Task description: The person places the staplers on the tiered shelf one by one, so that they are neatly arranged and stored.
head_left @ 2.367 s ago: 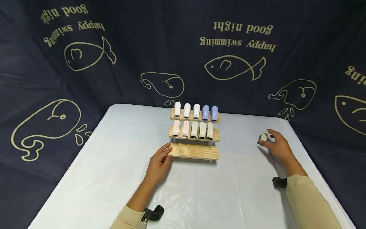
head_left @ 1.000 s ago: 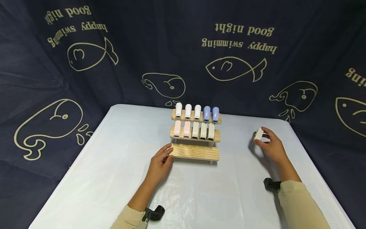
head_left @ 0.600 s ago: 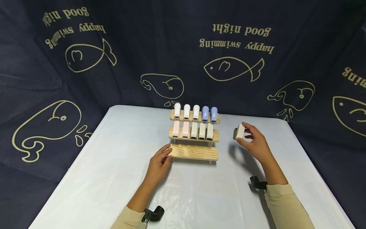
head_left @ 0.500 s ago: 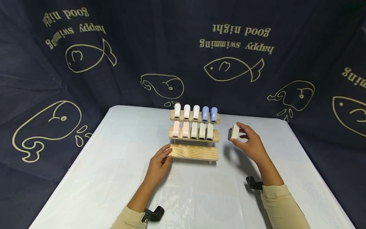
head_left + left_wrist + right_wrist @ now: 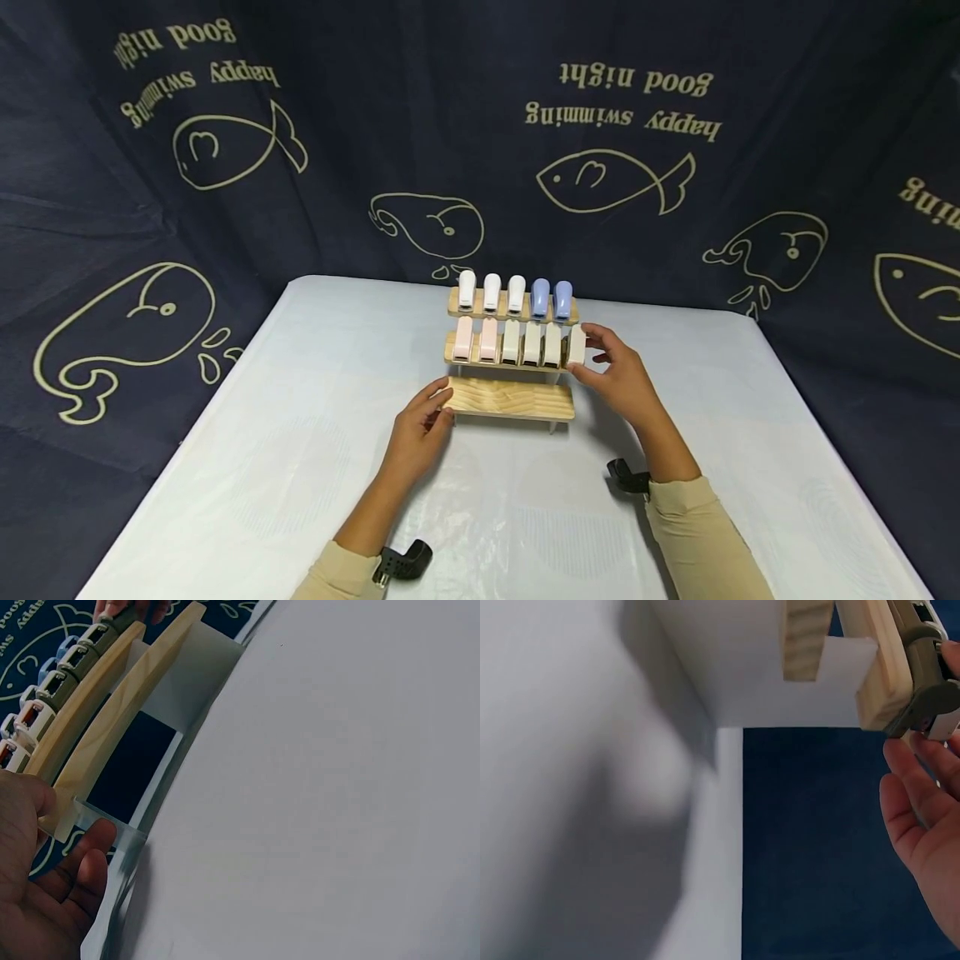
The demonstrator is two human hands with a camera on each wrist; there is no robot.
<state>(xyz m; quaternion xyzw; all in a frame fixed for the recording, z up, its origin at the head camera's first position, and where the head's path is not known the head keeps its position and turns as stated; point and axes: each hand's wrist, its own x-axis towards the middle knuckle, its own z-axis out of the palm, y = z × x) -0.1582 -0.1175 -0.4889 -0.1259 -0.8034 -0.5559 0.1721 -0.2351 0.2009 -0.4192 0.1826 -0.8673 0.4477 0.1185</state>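
My right hand (image 5: 618,377) pinches a cream-topped mini stapler (image 5: 577,344) between thumb and fingers at the right end of the middle step of a wooden display stand (image 5: 512,398). Its olive base (image 5: 928,679) sits right at the board's end in the right wrist view. Along that step stand two pink mini staplers (image 5: 487,340) and three cream ones (image 5: 532,343). On the top step are three white staplers (image 5: 491,292) and two blue ones (image 5: 540,297). My left hand (image 5: 414,431) holds the left end of the bare front step, thumb and fingers around it.
The stand's steps rest on clear legs (image 5: 112,819) on a white-covered table (image 5: 300,467). Behind the table hangs a dark blue cloth (image 5: 337,100) with fish and whale outlines. Black straps with camera mounts (image 5: 628,477) sit on both wrists.
My right hand has lifted the cream mini stapler from the table's right side and carried it left to the middle step's right end. The left hand stays on the front step.
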